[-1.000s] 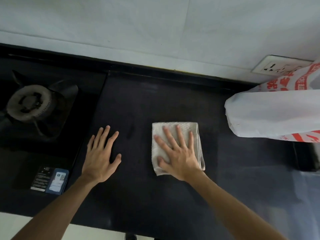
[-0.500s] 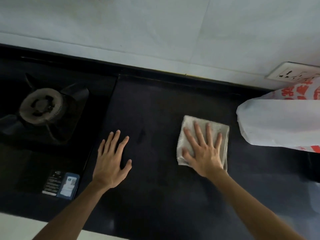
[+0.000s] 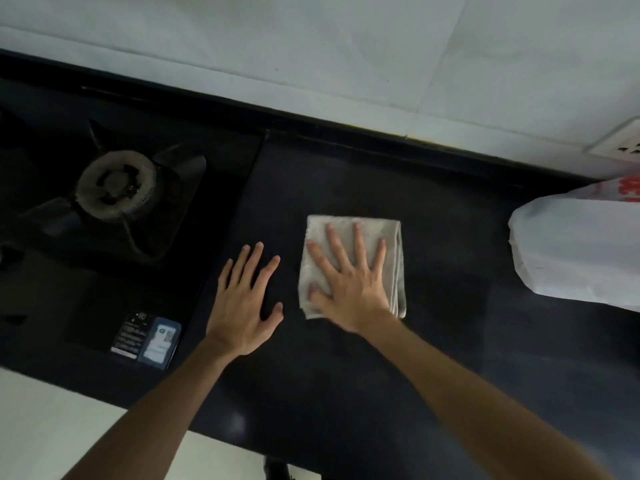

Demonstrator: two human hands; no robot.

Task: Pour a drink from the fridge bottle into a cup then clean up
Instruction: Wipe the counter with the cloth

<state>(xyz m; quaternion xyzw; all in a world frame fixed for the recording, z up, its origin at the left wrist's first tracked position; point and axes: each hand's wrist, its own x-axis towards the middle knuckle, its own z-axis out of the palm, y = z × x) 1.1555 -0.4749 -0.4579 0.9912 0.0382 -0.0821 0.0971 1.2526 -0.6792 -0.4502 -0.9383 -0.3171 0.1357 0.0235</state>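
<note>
The folded cloth lies on the dark countertop under the right hand, whose fingers are spread wide and flat on it (pressing, not gripping). The left hand rests splayed just beside it. I'd keep the palm's weight even and overlap the strokes. A moment ago the cloth was almost against the plastic bag; it has slid back left.
</note>
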